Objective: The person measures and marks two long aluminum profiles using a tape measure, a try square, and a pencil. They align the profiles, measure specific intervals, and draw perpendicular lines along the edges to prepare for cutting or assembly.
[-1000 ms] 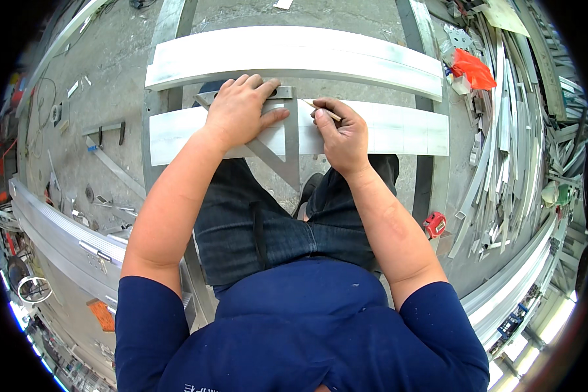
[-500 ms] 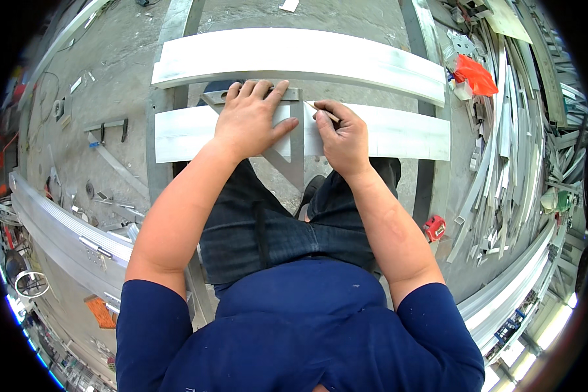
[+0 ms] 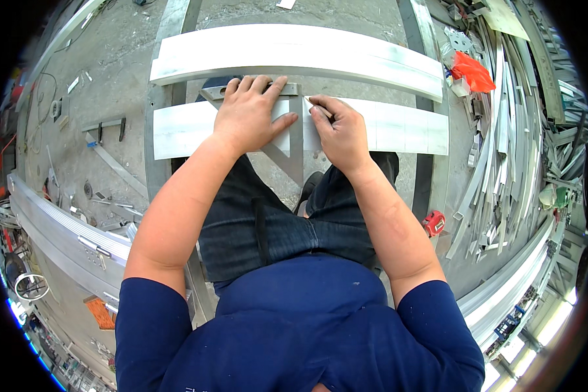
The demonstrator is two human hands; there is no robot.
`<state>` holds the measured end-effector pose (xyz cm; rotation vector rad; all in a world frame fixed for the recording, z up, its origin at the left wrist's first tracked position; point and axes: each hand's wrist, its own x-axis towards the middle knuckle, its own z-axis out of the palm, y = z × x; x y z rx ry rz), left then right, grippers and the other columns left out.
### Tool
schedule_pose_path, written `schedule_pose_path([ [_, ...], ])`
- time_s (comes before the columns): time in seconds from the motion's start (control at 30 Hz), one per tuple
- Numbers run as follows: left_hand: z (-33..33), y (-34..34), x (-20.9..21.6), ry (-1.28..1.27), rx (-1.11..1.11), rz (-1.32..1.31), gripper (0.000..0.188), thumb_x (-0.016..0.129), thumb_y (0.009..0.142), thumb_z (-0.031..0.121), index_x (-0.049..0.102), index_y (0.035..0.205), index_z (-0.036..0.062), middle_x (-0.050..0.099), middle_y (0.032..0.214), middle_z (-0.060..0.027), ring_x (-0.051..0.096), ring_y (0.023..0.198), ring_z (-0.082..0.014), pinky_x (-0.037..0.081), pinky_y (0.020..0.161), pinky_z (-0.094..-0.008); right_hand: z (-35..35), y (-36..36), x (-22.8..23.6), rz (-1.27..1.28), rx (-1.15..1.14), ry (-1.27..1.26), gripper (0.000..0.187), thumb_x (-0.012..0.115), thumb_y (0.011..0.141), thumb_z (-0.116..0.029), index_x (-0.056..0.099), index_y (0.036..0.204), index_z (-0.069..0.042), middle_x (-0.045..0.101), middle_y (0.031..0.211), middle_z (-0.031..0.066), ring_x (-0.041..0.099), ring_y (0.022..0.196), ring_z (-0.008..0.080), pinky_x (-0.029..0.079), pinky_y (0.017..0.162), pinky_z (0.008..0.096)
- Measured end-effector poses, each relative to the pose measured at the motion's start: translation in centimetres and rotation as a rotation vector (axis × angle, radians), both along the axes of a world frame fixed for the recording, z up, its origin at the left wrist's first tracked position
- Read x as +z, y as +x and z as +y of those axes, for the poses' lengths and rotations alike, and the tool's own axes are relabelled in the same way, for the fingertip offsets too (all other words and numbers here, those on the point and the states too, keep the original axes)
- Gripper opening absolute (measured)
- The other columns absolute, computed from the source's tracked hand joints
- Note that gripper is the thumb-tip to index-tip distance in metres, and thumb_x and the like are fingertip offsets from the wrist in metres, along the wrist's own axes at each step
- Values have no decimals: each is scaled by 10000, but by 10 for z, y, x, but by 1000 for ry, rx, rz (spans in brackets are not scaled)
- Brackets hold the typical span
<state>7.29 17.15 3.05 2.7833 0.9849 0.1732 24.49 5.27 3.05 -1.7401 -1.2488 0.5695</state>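
A white metal bar (image 3: pixel 405 127) lies crosswise before me, with several faint lines across its right part. On it rests a grey metal set square (image 3: pixel 296 137), its thicker edge along the bar's far side and its blade crossing toward me. My left hand (image 3: pixel 248 117) presses down on the square, fingers bent over that far edge and thumb pointing to the blade. My right hand (image 3: pixel 340 130) is closed around a thin pencil (image 3: pixel 327 112), mostly hidden by the fingers. The pencil's tip is close to the blade's right edge, near the far side of the bar.
A second white bar (image 3: pixel 294 49) lies parallel, farther away. Both bars cross two steel rails (image 3: pixel 423 176). A red tape measure (image 3: pixel 434 223) sits by the right rail. Metal strips (image 3: pixel 496 163) and a red bag (image 3: pixel 473 72) lie at the right; a long aluminium profile (image 3: pixel 65 219) at the left.
My right hand has shifted slightly left and away from me, its fingertips now closer to the set square's blade. My left hand stays in place on the square. The whole view has moved slightly.
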Motion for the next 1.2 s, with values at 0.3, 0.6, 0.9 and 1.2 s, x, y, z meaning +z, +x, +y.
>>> schedule_pose_path([
  [0.3, -1, -2, -5, -7, 7, -1, 771, 623, 956, 600, 508, 1533, 102, 598, 1400, -130, 510, 1337, -308, 300, 1205, -476, -105, -12, 45, -44, 377, -250, 144, 710, 926, -96, 740, 1052, -33, 732, 867, 147, 719, 811, 330, 577, 746, 404],
  [0.6, 3, 2, 1, -45, -4, 48, 711, 557, 1003, 584, 491, 1543, 126, 579, 1426, -138, 496, 1372, -312, 305, 1207, -497, -13, 9, -3, -540, 54, 21, 338, 649, 963, -129, 635, 1283, -21, 698, 1261, 194, 605, 1268, 378, 424, 1142, 487],
  [0.9, 37, -30, 3, -59, 75, 34, 443, 558, 1039, 409, 643, 1381, 142, 655, 1245, -125, 566, 1269, -320, 400, 1099, -469, -6, 4, -20, -631, 38, 15, 373, 644, 951, -137, 623, 1304, -20, 695, 1281, 184, 597, 1289, 363, 390, 1190, 493],
  [1.2, 56, -70, 3, -108, 28, -4, 424, 565, 1052, 366, 658, 1375, 107, 660, 1116, -106, 593, 1143, -312, 442, 1048, -429, -7, 3, -22, -669, 30, -8, 390, 636, 950, -137, 631, 1322, -21, 692, 1282, 200, 596, 1285, 373, 389, 1189, 493],
])
